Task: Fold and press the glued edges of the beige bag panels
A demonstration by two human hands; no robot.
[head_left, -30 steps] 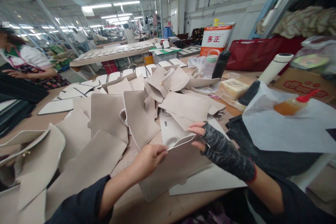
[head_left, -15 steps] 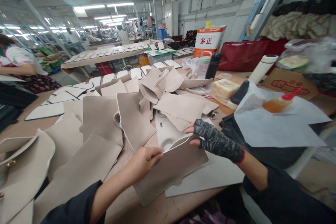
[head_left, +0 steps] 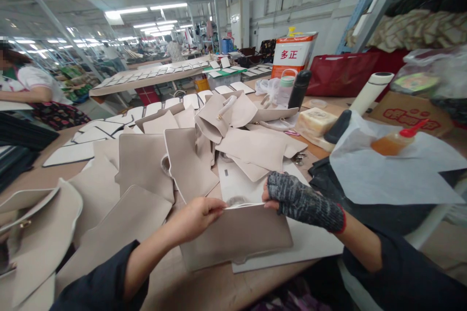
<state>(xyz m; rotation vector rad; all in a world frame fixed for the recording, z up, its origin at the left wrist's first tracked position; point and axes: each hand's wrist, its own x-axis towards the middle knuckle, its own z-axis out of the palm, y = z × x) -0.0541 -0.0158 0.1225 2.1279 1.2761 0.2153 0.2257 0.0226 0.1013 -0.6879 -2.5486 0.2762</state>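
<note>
Beige panel: beige rectangular leather-like panel, just on the near side of the heap of cut beige pieces, towards the person. Its long edges run left to right. The upper edge shows a white rim and is held up between both hands. The lower part rests on the tabletop.
Left hand: bare left hand on a dark sleeve, fingers closed narrow, pinching the panel's upper edge at its left corner.
Right hand: right hand in a grey knit fingerless glove, fingers curled over the panel's upper edge at its right corner, gripping it.
White sheet: flat white sheet, near-right of the heap, partly under the panel.
Heap: many overlapping flat pieces of the same beige, some folded.
Squeeze bottle: amber squeeze bottle with a red cap, right of the heap and well apart, lying on a white non-woven cloth.
Black flask: upright black flask, beyond the heap to the right, beside an orange-and-white tin.
Co-worker: person in a white top, far left of the heap. Only the torso and one forearm show.
</note>
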